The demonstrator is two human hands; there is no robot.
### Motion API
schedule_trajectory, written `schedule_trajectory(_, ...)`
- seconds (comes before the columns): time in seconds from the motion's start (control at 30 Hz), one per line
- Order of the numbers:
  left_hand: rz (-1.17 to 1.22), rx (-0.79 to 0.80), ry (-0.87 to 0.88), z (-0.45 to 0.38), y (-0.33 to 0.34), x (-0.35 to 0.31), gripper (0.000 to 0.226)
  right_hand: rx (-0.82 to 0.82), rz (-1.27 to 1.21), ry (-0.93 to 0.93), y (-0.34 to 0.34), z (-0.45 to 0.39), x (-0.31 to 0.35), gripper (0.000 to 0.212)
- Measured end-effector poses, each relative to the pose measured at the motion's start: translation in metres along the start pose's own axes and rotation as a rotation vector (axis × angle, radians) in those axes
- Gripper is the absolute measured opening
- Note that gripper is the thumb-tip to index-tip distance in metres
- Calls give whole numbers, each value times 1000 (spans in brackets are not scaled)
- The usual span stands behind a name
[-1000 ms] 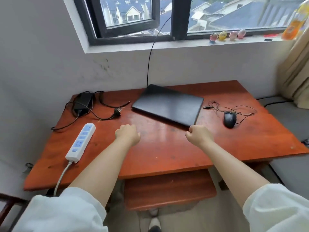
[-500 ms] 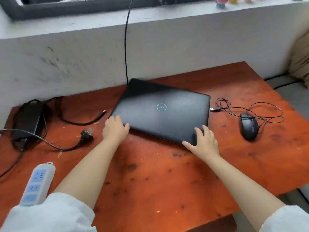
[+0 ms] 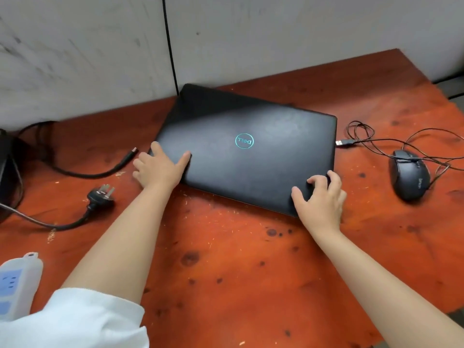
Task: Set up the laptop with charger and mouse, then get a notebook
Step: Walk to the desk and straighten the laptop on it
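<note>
A closed black laptop (image 3: 251, 156) with a teal logo lies at an angle on the red-brown table (image 3: 238, 267), its far corner at the wall. My left hand (image 3: 160, 168) rests on its near-left corner, thumb flat on the lid, fingers spread and straight. At the near-right corner my right hand (image 3: 322, 199) grips it, fingers bent over the lid and right edge. The charger's barrel tip (image 3: 130, 153) and wall plug (image 3: 100, 194) lie loose to the left. A black wired mouse (image 3: 409, 178) sits to the right, its USB plug (image 3: 344, 143) unplugged beside the laptop. No notebook is in view.
A white power strip (image 3: 15, 280) lies at the near-left edge. The charger's black brick (image 3: 5, 172) is cut off at the left. The mouse cable (image 3: 376, 144) is coiled loosely behind the mouse. A black cable (image 3: 170, 46) runs down the grey wall behind the laptop.
The view has dropped and closed in on the table. Both hands moved forward from the bare tabletop onto the laptop's near corners, and the right fingers have bent.
</note>
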State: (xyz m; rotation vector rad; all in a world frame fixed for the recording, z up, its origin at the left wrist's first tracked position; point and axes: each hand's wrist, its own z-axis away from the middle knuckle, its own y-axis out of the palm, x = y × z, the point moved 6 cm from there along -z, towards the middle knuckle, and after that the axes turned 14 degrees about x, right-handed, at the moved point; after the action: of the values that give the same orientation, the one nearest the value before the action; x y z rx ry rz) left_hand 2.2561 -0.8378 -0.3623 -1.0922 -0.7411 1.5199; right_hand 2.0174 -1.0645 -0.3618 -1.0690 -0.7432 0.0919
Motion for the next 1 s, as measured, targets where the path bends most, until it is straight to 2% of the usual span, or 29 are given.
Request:
schedule_trajectory(0.13,56,78,-44,-15,-9,13,92,76,-141,165,-4,-10,-5,37)
schedule_trajectory(0.27,0,233,-58,-9,-5,21,95,113,-241,242,-15,-15,-12,6)
schedule_trajectory(0.4,30,238,-120,23,0,28,96,18,-206,243,-30,-5,-13,21)
schedule_trajectory(0.77,262,195,-303,151,34,74,90,40,-112,123,-52,24,-34,22)
schedule_trajectory(1.0,270,119,-404,210,53,114,87,112,-71,-6,-36,47,-41,21)
